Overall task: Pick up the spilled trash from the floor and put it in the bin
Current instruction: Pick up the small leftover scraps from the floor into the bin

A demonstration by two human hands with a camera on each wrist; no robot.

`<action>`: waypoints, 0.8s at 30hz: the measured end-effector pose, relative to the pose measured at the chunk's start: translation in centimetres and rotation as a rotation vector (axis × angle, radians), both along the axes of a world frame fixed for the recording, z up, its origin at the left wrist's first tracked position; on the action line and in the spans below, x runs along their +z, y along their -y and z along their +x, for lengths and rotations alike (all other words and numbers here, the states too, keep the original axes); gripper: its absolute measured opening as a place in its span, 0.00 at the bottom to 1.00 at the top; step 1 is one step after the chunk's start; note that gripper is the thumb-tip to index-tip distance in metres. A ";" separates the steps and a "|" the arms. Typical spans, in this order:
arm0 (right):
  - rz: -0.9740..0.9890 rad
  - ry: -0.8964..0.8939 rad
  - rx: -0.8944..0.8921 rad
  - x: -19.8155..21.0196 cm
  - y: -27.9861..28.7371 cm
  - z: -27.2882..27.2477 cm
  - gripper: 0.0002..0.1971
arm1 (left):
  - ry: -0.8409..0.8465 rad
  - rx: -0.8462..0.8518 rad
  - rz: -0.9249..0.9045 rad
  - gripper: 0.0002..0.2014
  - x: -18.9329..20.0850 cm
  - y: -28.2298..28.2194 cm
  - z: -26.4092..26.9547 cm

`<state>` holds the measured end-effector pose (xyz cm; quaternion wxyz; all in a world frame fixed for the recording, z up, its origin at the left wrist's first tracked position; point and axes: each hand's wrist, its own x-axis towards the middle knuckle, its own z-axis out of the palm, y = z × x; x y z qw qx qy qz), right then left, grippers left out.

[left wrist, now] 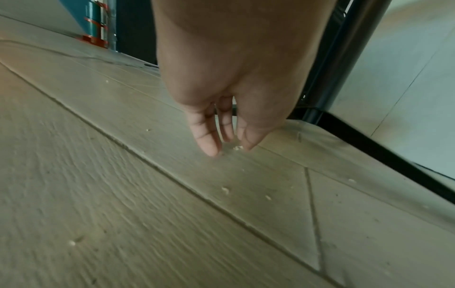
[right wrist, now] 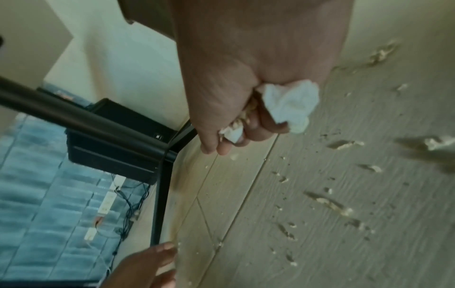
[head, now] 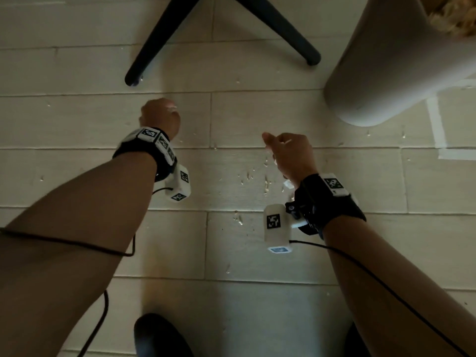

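Note:
Pale crumbs and paper scraps (head: pixel 266 181) lie scattered on the plank floor (head: pixel 77 117); more scraps (right wrist: pixel 332 204) show in the right wrist view. My right hand (head: pixel 286 150) (right wrist: pixel 236 136) grips a crumpled white tissue (right wrist: pixel 290 105) with bits of scrap in its fist. My left hand (head: pixel 161 113) (left wrist: pixel 230 149) reaches down, its straight fingertips (left wrist: pixel 211 150) almost on the floor on either side of a small crumb (left wrist: pixel 237 148). The grey bin (head: pixel 386 60) stands at the upper right with tan trash (head: pixel 456 19) inside.
Two black chair legs (head: pixel 154 47) (head: pixel 283 29) splay across the floor just beyond my hands. White tape (head: pixel 438 130) marks the floor by the bin. A dark shoe (head: pixel 159 336) is at the bottom. A black box (right wrist: pixel 118 136) and cables lie beyond on a blue rug (right wrist: pixel 37 194).

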<state>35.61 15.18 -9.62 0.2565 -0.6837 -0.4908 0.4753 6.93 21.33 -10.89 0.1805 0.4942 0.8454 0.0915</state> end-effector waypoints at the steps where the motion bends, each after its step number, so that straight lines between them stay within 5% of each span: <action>1: 0.043 0.064 0.023 0.3 0.1 0.0 0.18 | -0.026 -0.014 -0.004 0.16 -0.3 -0.1 -0.2; 13: 0.119 0.304 0.137 -0.7 3.5 2.5 0.12 | -0.208 -0.111 -0.020 0.14 -2.3 -0.1 0.7; 18: 0.099 0.297 0.240 -1.2 5.3 2.8 0.09 | -0.034 -0.176 0.007 0.15 -2.2 2.9 3.7; 24: 0.101 0.417 0.299 -2.0 7.2 1.6 0.11 | 0.318 -0.351 0.071 0.03 -1.1 12.1 9.8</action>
